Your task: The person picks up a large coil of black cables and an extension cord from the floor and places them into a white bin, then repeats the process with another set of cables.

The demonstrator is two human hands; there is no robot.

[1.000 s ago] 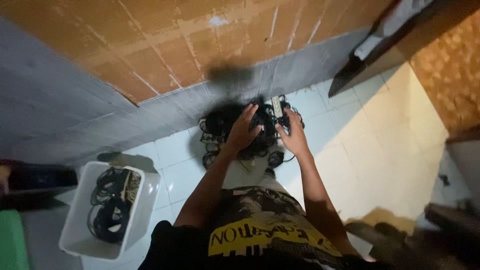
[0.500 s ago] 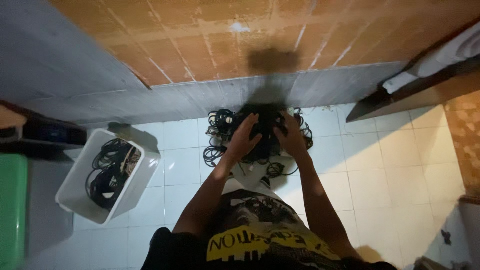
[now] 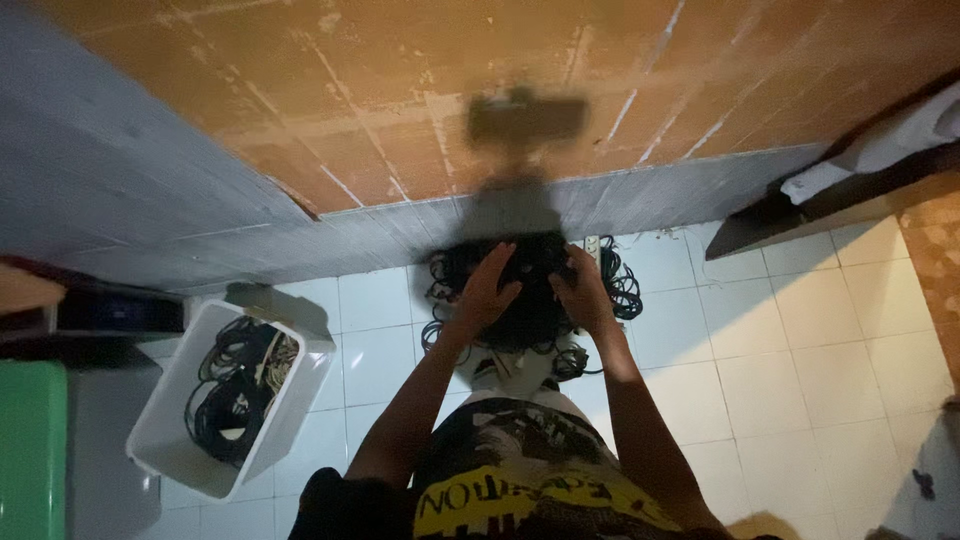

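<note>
Tangle of black cables [image 3: 535, 300]: one heap, lying on the white tiled floor [image 3: 800, 350] against the foot of the grey skirting, directly ahead of the person. Individual cable count cannot be told; loops spill out on both sides.

Left hand [image 3: 488, 290]: one, fingers spread, laid flat on top of the heap's left part, touching it.

Right hand [image 3: 583, 293]: one, fingers curled down into the heap's right part; whether it pinches a single cable cannot be told.

White plastic bin [image 3: 165, 440]: one, rectangular, standing on the floor well apart to the left, holding a second coil of black cables [image 3: 235, 385].

Green container [image 3: 30, 450]: one, at the left edge, only partly seen.

Wall [image 3: 400, 90]: orange-brown brick above, grey band below.
</note>
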